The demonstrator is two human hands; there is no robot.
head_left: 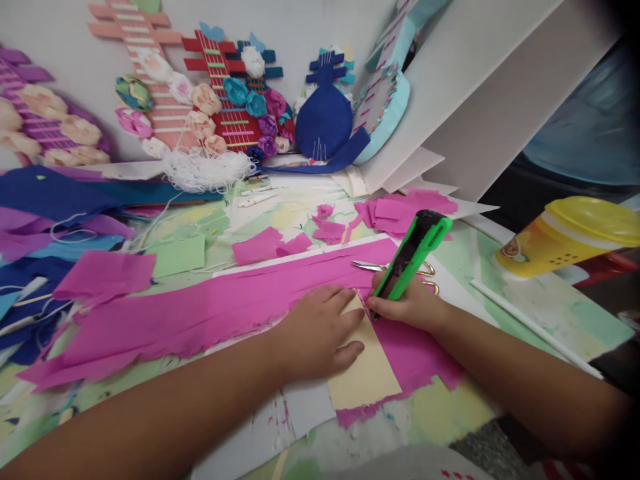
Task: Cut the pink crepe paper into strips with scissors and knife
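Observation:
My left hand (320, 327) lies flat, fingers spread, on a cream-yellow rectangular card (367, 383). Beneath the card is a long strip of pink crepe paper (175, 317) with ragged edges. In my right hand (413, 303) is a green and black utility knife (415, 250), held tilted with its lower end at the card's right edge. Its blade tip is too small to make out. Just behind that hand, scissors (367, 265) with gold-coloured handles rest on the pink paper, partly hidden by the hand and knife. White sheets (260, 440) lie under the pink paper.
Pink scraps (257, 245) and a green paper piece (180, 257) lie beyond the strip. White string (205, 170) is heaped farther back. Decorated paper instruments (325, 120) lean at the back. A yellow lidded cup (560, 240) and a white stick (535, 327) are at right.

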